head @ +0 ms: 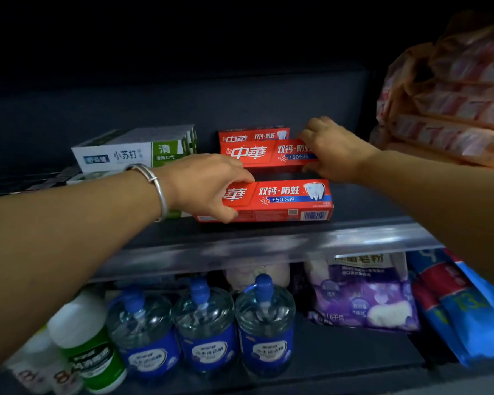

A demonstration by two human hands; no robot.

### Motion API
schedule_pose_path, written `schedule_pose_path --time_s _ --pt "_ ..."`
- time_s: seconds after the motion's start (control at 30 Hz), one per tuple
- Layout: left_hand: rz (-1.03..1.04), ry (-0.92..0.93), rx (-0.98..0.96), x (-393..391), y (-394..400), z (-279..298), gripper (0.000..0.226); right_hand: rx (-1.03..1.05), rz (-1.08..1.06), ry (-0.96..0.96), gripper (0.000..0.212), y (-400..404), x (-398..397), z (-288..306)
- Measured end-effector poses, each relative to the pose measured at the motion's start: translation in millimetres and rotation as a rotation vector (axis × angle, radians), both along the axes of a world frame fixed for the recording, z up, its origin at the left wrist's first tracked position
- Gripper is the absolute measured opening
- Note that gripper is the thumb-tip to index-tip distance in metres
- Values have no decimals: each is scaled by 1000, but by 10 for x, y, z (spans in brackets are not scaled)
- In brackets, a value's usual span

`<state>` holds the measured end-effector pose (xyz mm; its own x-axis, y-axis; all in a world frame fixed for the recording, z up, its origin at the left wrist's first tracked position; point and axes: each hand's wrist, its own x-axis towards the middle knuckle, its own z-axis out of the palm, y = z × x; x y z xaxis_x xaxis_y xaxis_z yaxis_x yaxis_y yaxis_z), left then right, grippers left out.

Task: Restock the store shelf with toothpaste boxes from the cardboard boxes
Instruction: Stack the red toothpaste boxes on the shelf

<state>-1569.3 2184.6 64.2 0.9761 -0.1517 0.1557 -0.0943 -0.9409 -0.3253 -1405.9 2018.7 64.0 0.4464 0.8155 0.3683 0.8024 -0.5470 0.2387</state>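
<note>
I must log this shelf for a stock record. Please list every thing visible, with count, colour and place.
red cardboard toothpaste boxes: three visible, red, upper shelf centre
white-green toothpaste boxes: several, white and green, upper shelf left
clear water jugs with blue caps: three, lower shelf
white bottle with green label: one, lower left
purple bag: one, lower right
blue packs: lower far right
pink wrapped packs: stacked, upper right
left hand: grips front red box
right hand: holds rear red box

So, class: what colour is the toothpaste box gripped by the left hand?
Red, with a blue stripe: the toothpaste box in the left hand, head view.
</note>
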Motion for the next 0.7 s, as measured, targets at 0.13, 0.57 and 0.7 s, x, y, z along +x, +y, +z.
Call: schedule_pose_path --time_s 0.13,0.57,0.7 --pt "5 31 -16 227 128 -29 65 -5 -11 10 65 138 215 -57" --pt "-26 75 -47 766 438 -129 62 -31 -59 61 66 531 705 -267" --pt "-18 79 -71 843 533 -144 60 -45 -61 66 66 639 831 -299"
